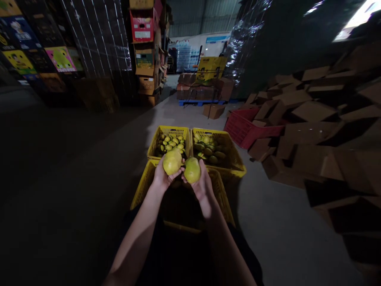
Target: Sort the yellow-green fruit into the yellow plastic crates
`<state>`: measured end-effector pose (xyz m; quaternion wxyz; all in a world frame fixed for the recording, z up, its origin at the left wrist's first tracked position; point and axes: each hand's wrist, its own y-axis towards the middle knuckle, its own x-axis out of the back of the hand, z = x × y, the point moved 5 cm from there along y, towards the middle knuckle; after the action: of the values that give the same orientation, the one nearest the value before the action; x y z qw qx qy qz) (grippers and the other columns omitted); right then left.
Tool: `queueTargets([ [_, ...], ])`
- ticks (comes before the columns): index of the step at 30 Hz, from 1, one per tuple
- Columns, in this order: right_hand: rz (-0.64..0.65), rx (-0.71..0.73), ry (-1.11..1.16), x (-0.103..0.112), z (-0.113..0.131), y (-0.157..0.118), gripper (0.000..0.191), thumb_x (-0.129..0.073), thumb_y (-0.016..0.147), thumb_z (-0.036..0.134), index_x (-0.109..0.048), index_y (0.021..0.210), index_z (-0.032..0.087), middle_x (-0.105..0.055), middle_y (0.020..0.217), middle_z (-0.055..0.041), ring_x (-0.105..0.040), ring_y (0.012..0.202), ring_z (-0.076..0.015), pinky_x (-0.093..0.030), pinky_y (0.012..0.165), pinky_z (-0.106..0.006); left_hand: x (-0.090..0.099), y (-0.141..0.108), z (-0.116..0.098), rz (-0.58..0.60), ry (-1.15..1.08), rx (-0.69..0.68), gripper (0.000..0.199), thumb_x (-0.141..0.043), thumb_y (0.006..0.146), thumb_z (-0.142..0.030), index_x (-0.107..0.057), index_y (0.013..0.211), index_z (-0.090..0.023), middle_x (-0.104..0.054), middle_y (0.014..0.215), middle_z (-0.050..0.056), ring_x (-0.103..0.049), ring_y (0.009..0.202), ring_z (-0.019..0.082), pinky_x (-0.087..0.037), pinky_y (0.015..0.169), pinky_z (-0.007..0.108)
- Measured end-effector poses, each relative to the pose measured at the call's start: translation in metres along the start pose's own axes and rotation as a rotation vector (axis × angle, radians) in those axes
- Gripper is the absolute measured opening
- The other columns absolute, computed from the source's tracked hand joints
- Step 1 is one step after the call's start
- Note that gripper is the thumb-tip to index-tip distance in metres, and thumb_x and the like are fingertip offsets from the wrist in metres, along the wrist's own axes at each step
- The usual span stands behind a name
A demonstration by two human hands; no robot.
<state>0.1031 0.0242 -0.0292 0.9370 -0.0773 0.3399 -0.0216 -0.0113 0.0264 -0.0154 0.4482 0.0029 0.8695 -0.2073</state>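
While both hands are over the near yellow plastic crate, each bears one fruit, and the fruits lie side by side with a narrow gap and fingertips between them. The left hand is half-open and cupped, its fingers curled under and around a large yellow fruit whose long axis points roughly to one o'clock. The right hand, also partly closed, cradles a greener fruit, thumb along its outer side; which way its long axis runs I cannot tell. From the greener fruit, the yellow one sits at about ten o'clock.

Beyond the near crate stand two more, side by side: the far-left yellow crate, with smaller-looking yellow fruit, at twelve o'clock from the left hand and nearer to it; the far-right yellow crate, with greener fruit, at one o'clock from the right hand, the nearer hand there.
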Motion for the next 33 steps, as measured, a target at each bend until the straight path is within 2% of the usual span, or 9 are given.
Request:
queueTargets([
  [3,-0.066,-0.042,0.026,0.007,-0.009,0.003,0.036,-0.061,0.078,0.056,-0.064,0.079,0.021,-0.070,0.065,-0.0029,-0.067,0.059,-0.0181,-0.055,0.047,-0.027,0.001,0.003,0.000,-0.019,-0.054,0.007,0.054,-0.037,0.095,-0.045,-0.055,0.126,-0.005,-0.072,0.080,0.012,-0.066,0.054,0.014,-0.055,0.048,0.020],
  [6,-0.051,-0.038,0.092,0.010,-0.014,0.005,0.029,-0.063,0.079,0.048,-0.066,0.085,0.020,-0.074,0.081,-0.0034,-0.069,0.071,-0.0163,-0.059,0.059,-0.027,0.002,0.007,0.000,-0.037,-0.107,0.002,0.053,-0.036,0.096,-0.047,-0.056,0.122,-0.006,-0.070,0.078,0.011,-0.068,0.061,0.014,-0.056,0.053,0.017],
  [8,-0.030,-0.011,0.118,0.011,-0.015,0.006,0.026,-0.065,0.078,0.044,-0.065,0.089,0.021,-0.074,0.089,-0.0025,-0.069,0.079,-0.0156,-0.060,0.066,-0.027,0.002,0.009,0.001,-0.043,-0.117,0.000,0.051,-0.035,0.096,-0.047,-0.056,0.121,-0.008,-0.070,0.080,0.011,-0.069,0.067,0.015,-0.058,0.058,0.018],
  [14,-0.055,0.069,0.177,0.014,-0.014,0.002,0.023,-0.069,0.074,0.042,-0.066,0.092,0.027,-0.073,0.096,0.0001,-0.068,0.083,-0.0158,-0.058,0.071,-0.029,0.000,0.007,-0.001,0.018,-0.111,-0.032,0.044,-0.044,0.093,-0.047,-0.061,0.110,-0.010,-0.070,0.084,0.009,-0.069,0.071,0.016,-0.060,0.065,0.024],
  [16,-0.035,0.099,0.210,0.013,-0.010,0.001,0.025,-0.068,0.074,0.044,-0.066,0.093,0.029,-0.073,0.097,0.0008,-0.068,0.083,-0.0162,-0.057,0.069,-0.029,-0.002,0.004,-0.003,0.062,-0.115,-0.031,0.046,-0.042,0.093,-0.050,-0.062,0.108,-0.011,-0.071,0.085,0.010,-0.068,0.067,0.015,-0.059,0.062,0.024],
  [20,0.011,-0.027,0.214,0.005,-0.007,0.001,0.029,-0.057,0.078,0.051,-0.068,0.083,0.024,-0.071,0.074,-0.0004,-0.063,0.059,-0.0157,-0.051,0.049,-0.027,-0.005,-0.003,-0.007,0.149,-0.112,-0.033,0.042,-0.041,0.092,-0.047,-0.064,0.106,-0.015,-0.071,0.082,0.008,-0.065,0.058,0.014,-0.055,0.053,0.023],
  [23,0.049,-0.041,0.195,-0.003,-0.002,-0.001,0.030,-0.054,0.078,0.048,-0.069,0.076,0.021,-0.069,0.065,-0.0010,-0.058,0.050,-0.0152,-0.045,0.042,-0.026,-0.006,-0.006,-0.008,0.163,-0.089,-0.044,0.034,-0.046,0.089,-0.041,-0.065,0.102,-0.015,-0.069,0.073,0.008,-0.064,0.055,0.015,-0.054,0.050,0.025],
  [27,0.118,-0.031,0.144,-0.010,-0.002,-0.006,0.031,-0.057,0.075,0.049,-0.067,0.073,0.020,-0.067,0.061,-0.0017,-0.059,0.050,-0.0161,-0.045,0.043,-0.026,-0.005,-0.008,-0.004,0.188,-0.067,0.009,0.033,-0.047,0.086,-0.039,-0.065,0.093,-0.012,-0.067,0.067,0.008,-0.063,0.053,0.018,-0.053,0.046,0.027],
  [33,0.151,-0.061,0.130,-0.003,-0.010,-0.005,0.035,-0.062,0.072,0.054,-0.068,0.076,0.020,-0.069,0.066,-0.0008,-0.061,0.051,-0.0142,-0.048,0.045,-0.025,0.002,-0.007,-0.007,0.162,-0.170,0.035,0.030,-0.047,0.086,-0.035,-0.066,0.096,-0.014,-0.070,0.077,0.008,-0.066,0.061,0.017,-0.055,0.054,0.027],
])
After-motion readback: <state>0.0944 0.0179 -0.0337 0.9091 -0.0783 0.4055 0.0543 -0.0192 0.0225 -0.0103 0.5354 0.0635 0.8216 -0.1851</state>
